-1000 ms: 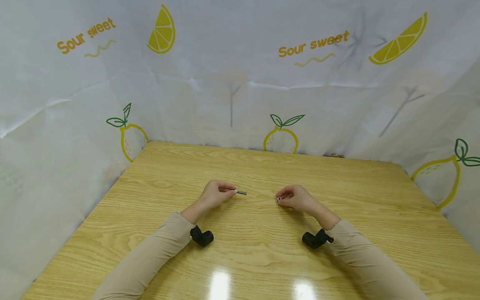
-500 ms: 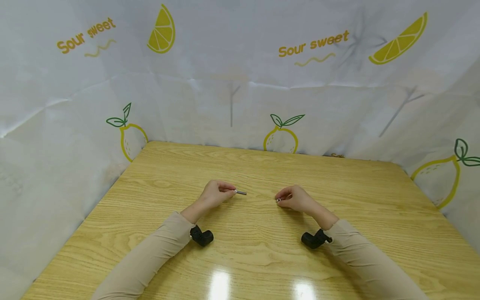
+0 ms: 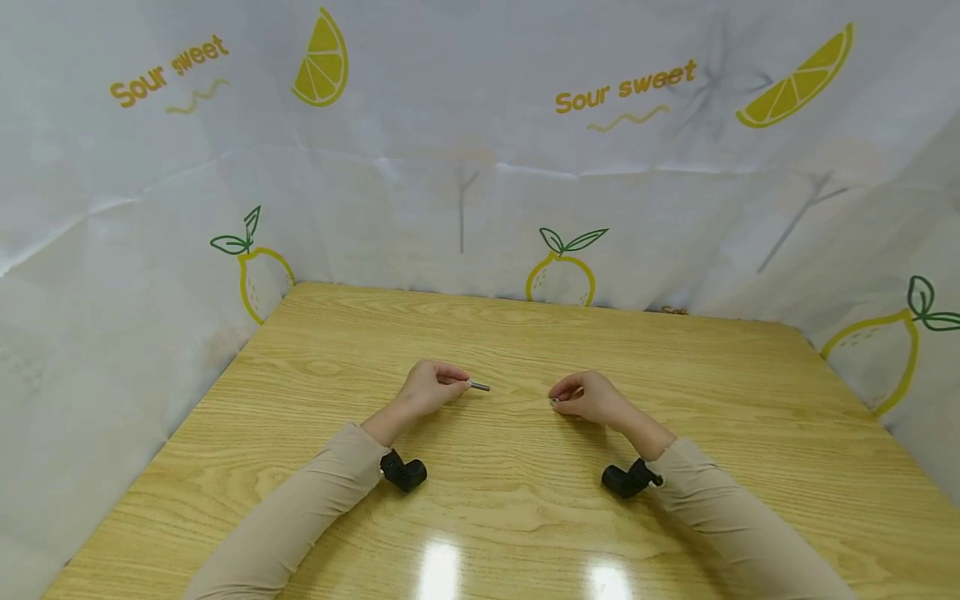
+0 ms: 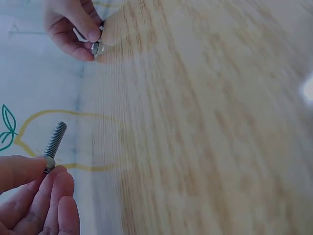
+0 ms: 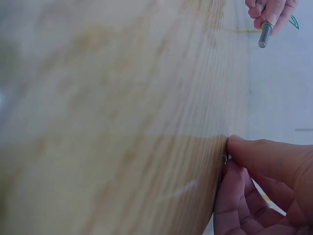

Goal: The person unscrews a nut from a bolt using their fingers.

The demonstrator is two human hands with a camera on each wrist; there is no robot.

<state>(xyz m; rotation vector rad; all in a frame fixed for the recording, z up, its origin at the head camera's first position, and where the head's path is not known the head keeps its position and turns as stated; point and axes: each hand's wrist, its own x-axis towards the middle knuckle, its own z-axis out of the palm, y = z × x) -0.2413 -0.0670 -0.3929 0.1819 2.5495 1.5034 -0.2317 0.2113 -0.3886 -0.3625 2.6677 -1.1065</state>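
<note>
My left hand [image 3: 431, 388] pinches a silver bolt [image 4: 56, 139] by its head between thumb and fingertips. The threaded shank points away from the fingers, toward the other hand. Across a gap from it, my right hand [image 3: 592, 397] pinches a small metal nut [image 4: 95, 48] between thumb and index finger, low over the table. In the right wrist view the nut is mostly hidden by the fingertips, while the bolt [image 5: 265, 35] shows at the top in the left hand.
The wood-grain table [image 3: 517, 508] reflects light near its front edge. Behind and beside it hangs a white cloth [image 3: 420, 192] printed with lemons. A black wrist camera [image 3: 403, 472] sits at the left cuff, and another black wrist camera [image 3: 632, 478] at the right.
The nut has turned in the right fingertips, so its hole shows less now. My right hand has shifted slightly left. The left hand and bolt stay almost still.
</note>
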